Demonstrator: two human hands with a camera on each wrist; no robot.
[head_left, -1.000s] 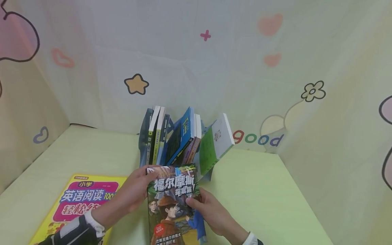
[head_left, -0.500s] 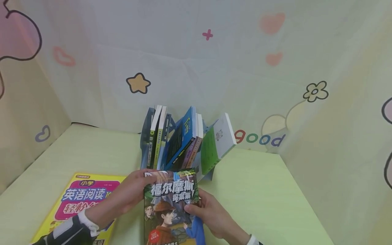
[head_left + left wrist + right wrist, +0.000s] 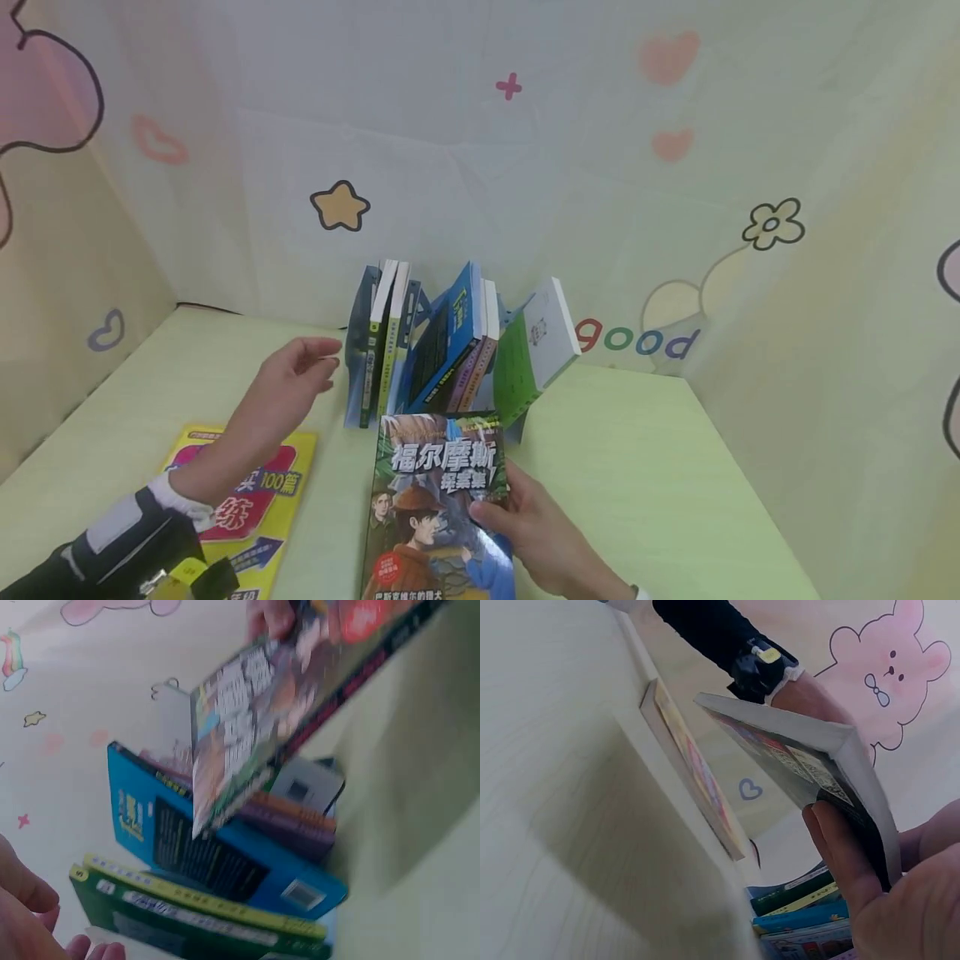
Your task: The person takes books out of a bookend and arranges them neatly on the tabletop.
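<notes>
My right hand point(image 3: 536, 529) grips a dark illustrated paperback book point(image 3: 435, 508) by its right edge, thumb on the cover and fingers behind. The right wrist view shows those fingers point(image 3: 844, 855) spread under the book's back. My left hand point(image 3: 288, 387) is off the book, in the air left of a row of upright books, its fingers loosely bent with nothing in them. Behind the held book stands a blue book rack point(image 3: 354, 383) with several books, among them a leaning blue book point(image 3: 450, 333) and a green-and-white book point(image 3: 536, 350) tilting out to the right.
A yellow workbook point(image 3: 288, 492) lies flat on the pale table point(image 3: 637, 483) at the left, partly covered by my left forearm. A patterned cloth backdrop point(image 3: 525, 183) rises behind the rack and along both sides.
My left hand has let go of the book's upper left corner and moved up and left, towards the rack's left end. The book, held by the right hand alone, has shifted slightly right.
</notes>
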